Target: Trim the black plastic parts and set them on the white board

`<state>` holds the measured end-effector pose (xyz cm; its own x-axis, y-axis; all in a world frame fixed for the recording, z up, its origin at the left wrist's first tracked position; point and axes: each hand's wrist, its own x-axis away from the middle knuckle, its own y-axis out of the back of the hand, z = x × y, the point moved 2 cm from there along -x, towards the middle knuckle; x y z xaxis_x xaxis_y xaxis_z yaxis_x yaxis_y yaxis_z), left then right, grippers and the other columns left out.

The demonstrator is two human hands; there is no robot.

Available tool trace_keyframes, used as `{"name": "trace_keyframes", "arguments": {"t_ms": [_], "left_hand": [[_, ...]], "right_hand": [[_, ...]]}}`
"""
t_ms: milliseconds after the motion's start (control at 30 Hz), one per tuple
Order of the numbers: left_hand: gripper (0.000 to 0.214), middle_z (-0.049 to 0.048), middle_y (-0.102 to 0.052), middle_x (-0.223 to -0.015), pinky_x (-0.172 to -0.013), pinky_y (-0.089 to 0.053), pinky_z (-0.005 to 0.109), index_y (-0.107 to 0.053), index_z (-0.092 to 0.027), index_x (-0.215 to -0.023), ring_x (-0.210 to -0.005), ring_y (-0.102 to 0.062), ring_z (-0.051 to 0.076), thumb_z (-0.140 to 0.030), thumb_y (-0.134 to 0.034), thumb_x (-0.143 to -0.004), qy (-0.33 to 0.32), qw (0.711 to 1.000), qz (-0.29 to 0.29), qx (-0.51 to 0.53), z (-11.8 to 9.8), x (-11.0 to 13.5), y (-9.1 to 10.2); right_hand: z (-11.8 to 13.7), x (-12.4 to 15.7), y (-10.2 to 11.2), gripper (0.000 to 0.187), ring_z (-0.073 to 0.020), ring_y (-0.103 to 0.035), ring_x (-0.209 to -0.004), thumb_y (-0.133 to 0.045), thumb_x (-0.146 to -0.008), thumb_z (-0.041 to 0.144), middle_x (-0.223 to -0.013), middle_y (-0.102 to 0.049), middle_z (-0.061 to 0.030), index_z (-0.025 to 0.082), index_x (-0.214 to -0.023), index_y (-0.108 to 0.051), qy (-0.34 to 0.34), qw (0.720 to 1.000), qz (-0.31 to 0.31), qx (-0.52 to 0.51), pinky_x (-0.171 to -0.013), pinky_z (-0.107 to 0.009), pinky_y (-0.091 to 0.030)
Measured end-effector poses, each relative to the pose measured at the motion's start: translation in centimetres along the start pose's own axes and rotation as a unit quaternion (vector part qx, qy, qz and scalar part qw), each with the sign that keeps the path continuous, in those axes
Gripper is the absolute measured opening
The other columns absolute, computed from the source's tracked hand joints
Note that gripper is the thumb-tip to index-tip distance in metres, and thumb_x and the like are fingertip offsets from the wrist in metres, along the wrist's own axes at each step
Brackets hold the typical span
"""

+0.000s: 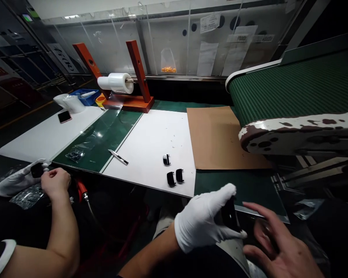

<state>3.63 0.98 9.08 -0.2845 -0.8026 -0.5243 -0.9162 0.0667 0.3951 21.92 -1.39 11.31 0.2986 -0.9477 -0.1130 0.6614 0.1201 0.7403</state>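
Note:
My left hand (207, 218), in a white glove, grips a black plastic part (229, 214) between thumb and fingers over the table's front edge. Just right of it, my bare right hand (278, 241) has its index finger and thumb spread apart, with no object visible between them. The other fingers of that hand are curled and partly in shadow. Three small black plastic pieces, including a glossy one (166, 159), lie on the white sheet (156, 135) ahead of my hands. The other two pieces (175, 177) sit side by side near the front edge.
At left, a co-worker's gloved hand (14, 179) holds a black part beside their bare hand (56, 181). A cutter knife (118, 157), cardboard sheet (220, 143) and film roll (117, 82) on an orange-brown stand (136, 102) occupy the table. A green conveyor (295, 85) overhangs at right.

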Motion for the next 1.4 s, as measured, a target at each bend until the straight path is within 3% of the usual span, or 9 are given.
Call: {"name": "trace_keyframes", "arguments": {"t_ms": [67, 133, 300, 500, 833, 967, 1233, 1400], "left_hand": [[0.106, 0.0092, -0.063, -0.124, -0.091, -0.053, 0.027, -0.026, -0.029, -0.146, -0.102, -0.067, 0.022, -0.033, -0.086, -0.060, 0.027, 1.000, 0.003, 0.016, -0.2, 0.1, 0.1], [0.109, 0.0076, -0.064, -0.123, -0.090, -0.053, 0.027, -0.026, -0.031, -0.146, -0.101, -0.067, 0.022, -0.031, -0.089, -0.056, 0.051, 0.998, 0.009, 0.041, -0.4, 0.1, 0.1], [0.106, 0.0024, -0.065, -0.119, -0.091, -0.053, 0.025, -0.033, -0.035, -0.143, -0.100, -0.067, 0.020, -0.029, -0.090, -0.054, 0.102, 0.982, 0.026, 0.156, -0.8, 0.0, -0.4], [0.100, -0.0033, -0.065, -0.119, -0.093, -0.051, 0.021, -0.037, -0.039, -0.140, -0.100, -0.066, 0.016, -0.019, -0.088, -0.057, 0.111, 0.958, 0.037, 0.261, -1.8, -0.6, -0.9], [0.104, -0.0056, -0.064, -0.121, -0.094, -0.050, 0.018, -0.034, -0.041, -0.141, -0.103, -0.066, 0.015, -0.015, -0.088, -0.056, 0.114, 0.963, 0.058, 0.237, -2.1, -0.6, -0.8], [0.102, -0.0054, -0.065, -0.119, -0.094, -0.051, 0.018, -0.036, -0.040, -0.141, -0.101, -0.067, 0.015, -0.016, -0.088, -0.057, 0.116, 0.966, 0.047, 0.225, -2.1, -0.7, -0.9], [0.089, 0.0036, -0.069, -0.114, -0.092, -0.055, 0.027, -0.045, -0.024, -0.137, -0.098, -0.068, 0.020, -0.023, -0.087, -0.059, 0.166, 0.972, 0.032, 0.162, -1.2, -0.2, -0.8], [0.088, 0.0050, -0.069, -0.114, -0.093, -0.055, 0.029, -0.047, -0.021, -0.136, -0.097, -0.068, 0.021, -0.023, -0.087, -0.057, 0.205, 0.963, 0.021, 0.173, -1.0, 0.1, -1.0]], "right_hand": [[0.0, -0.3, 0.3, 0.071, -0.0132, -0.058, -0.042, -0.036, -0.079, 0.078, -0.056, -0.057, 0.0079, 0.026, -0.127, -0.039, 0.007, 0.999, 0.038, -0.007, -0.039, -0.019, -0.048], [0.4, -0.5, 0.7, 0.070, -0.0146, -0.061, -0.048, -0.027, -0.078, 0.081, -0.063, -0.061, 0.0049, 0.026, -0.118, -0.043, 0.023, 0.998, 0.055, 0.007, -0.042, -0.021, -0.048], [2.1, -1.1, 1.4, 0.068, -0.0180, -0.059, -0.050, -0.028, -0.074, 0.084, -0.063, -0.060, -0.0006, 0.021, -0.085, -0.053, 0.059, 0.993, 0.020, 0.103, -0.041, -0.027, -0.038], [2.5, -1.2, 1.7, 0.080, -0.0213, -0.062, -0.052, -0.026, -0.068, 0.090, -0.064, -0.063, -0.0041, 0.018, -0.087, -0.055, 0.055, 0.988, 0.021, 0.144, -0.047, -0.030, -0.037], [2.5, -1.2, 1.9, 0.084, -0.0240, -0.061, -0.050, -0.022, -0.064, 0.093, -0.063, -0.062, -0.0029, 0.018, -0.085, -0.055, 0.022, 0.988, 0.050, 0.144, -0.046, -0.033, -0.034], [2.4, -1.2, 1.5, 0.086, -0.0244, -0.063, -0.051, -0.018, -0.070, 0.089, -0.063, -0.063, -0.0040, 0.015, -0.087, -0.058, 0.045, 0.982, 0.025, 0.181, -0.045, -0.032, -0.035], [1.5, -1.7, -0.1, 0.090, -0.0218, -0.063, -0.047, -0.005, -0.079, 0.081, -0.057, -0.062, -0.0051, 0.011, -0.084, -0.063, 0.089, 0.966, -0.014, 0.241, -0.042, -0.030, -0.030], [1.3, -1.9, -0.4, 0.092, -0.0211, -0.063, -0.046, -0.003, -0.081, 0.078, -0.057, -0.063, -0.0051, 0.010, -0.085, -0.065, 0.121, 0.963, -0.022, 0.241, -0.042, -0.031, -0.029]]}}
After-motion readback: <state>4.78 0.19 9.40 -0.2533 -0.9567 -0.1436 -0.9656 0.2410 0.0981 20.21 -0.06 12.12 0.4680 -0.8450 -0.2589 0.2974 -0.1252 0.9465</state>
